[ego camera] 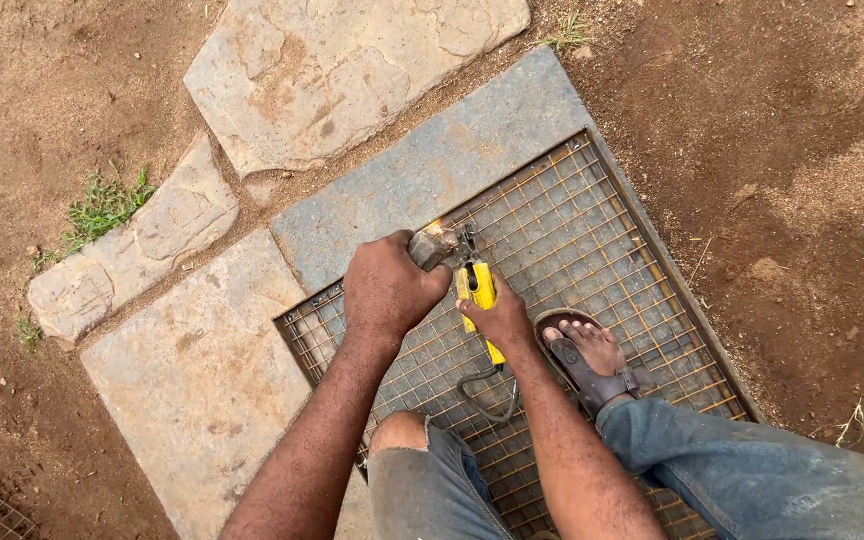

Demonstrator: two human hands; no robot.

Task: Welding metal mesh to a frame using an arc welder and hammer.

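Left hand: your left hand (384,290) is wrapped tight round the grey head end of the angle grinder (464,280), fingers closed over its top.
Right hand: your right hand (500,318) is clamped on the yellow body just behind, thumb along the side.
Grinder: it sits low over the far-left part of the wire mesh panel (592,250), nose pointing toward the far edge; the disc itself is hidden under your left hand, so whether it touches the wire cannot be told.
Cable: the grey cable (482,392) loops on the mesh near your knees.
Footing: your sandalled right foot (592,358) is planted on the mesh just right of the tool, pinning the panel down.
Base: the panel lies on flat stone slabs (202,370) set in red dirt (802,150).
Progress: judging from the look of it, the mesh shows whole, with no cut gap or loose offcut visible, so the work seems early, most of it left.
No sparks show.
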